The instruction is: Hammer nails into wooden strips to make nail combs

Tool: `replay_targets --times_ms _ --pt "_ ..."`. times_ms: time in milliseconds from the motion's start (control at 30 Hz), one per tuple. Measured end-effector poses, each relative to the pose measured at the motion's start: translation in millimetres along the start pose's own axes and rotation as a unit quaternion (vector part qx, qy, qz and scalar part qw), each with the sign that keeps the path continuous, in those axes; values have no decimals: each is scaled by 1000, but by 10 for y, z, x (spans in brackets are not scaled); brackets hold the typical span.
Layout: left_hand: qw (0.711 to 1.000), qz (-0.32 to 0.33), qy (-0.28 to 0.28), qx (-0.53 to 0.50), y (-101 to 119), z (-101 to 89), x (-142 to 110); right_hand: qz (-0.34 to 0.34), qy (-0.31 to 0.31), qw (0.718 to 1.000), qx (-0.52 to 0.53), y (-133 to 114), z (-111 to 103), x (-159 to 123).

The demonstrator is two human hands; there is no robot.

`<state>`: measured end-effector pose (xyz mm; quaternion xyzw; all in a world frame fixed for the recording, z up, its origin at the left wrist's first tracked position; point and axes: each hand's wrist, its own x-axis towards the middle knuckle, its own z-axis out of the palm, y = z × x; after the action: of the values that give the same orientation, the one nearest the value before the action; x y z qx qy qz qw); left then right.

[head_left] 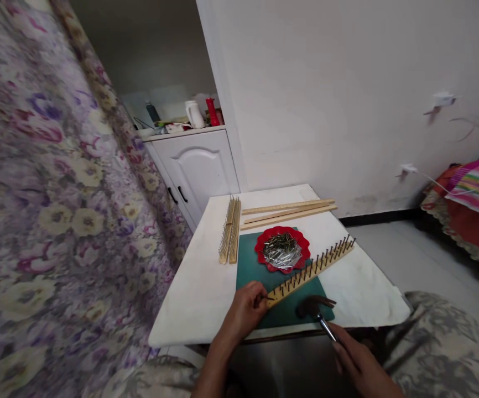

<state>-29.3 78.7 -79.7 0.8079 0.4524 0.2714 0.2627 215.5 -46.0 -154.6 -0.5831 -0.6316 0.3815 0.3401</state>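
My left hand (245,309) is closed in a pinch at the near end of a wooden strip (312,270) studded with several upright nails, holding a nail there. The strip lies slantwise across a green mat (250,276). My right hand (358,362) grips the metal handle of a claw hammer (316,307), whose dark head rests just right of the strip's near end. A red scalloped dish (281,251) full of loose nails sits behind the strip.
Two nailed strips (230,229) lie side by side at the white table's (198,298) left. Three plain wooden strips (289,213) lie at the back. A floral curtain (48,210) hangs left; a white cabinet (193,166) stands behind; a striped bedding pile (472,204) at right.
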Motion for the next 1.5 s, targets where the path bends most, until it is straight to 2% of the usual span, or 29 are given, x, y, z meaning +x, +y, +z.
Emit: replay_targets --times_ms 100,433,633,933,1067,1200,1367,1500 --pt "999 13 -5 30 58 56 27 -5 0 1000 1 5 7 0" --pt "997 28 -21 69 38 157 77 -6 -7 1000 14 55 23 2" --pt "1000 -8 -8 20 -18 251 95 -15 7 1000 10 108 47 17" --pt "998 -27 47 -27 -109 403 30 -10 0 1000 11 142 49 12" --pt "997 -23 67 -31 -141 470 34 -4 -3 1000 12 -13 -2 14" --pt "997 -27 65 -30 -158 494 43 -21 11 1000 4 -299 -66 97" --pt "997 -32 68 -23 -110 478 41 -84 22 995 -43 -585 -90 306" --pt "997 -39 65 -16 -93 476 38 -120 19 989 -87 -665 -80 424"
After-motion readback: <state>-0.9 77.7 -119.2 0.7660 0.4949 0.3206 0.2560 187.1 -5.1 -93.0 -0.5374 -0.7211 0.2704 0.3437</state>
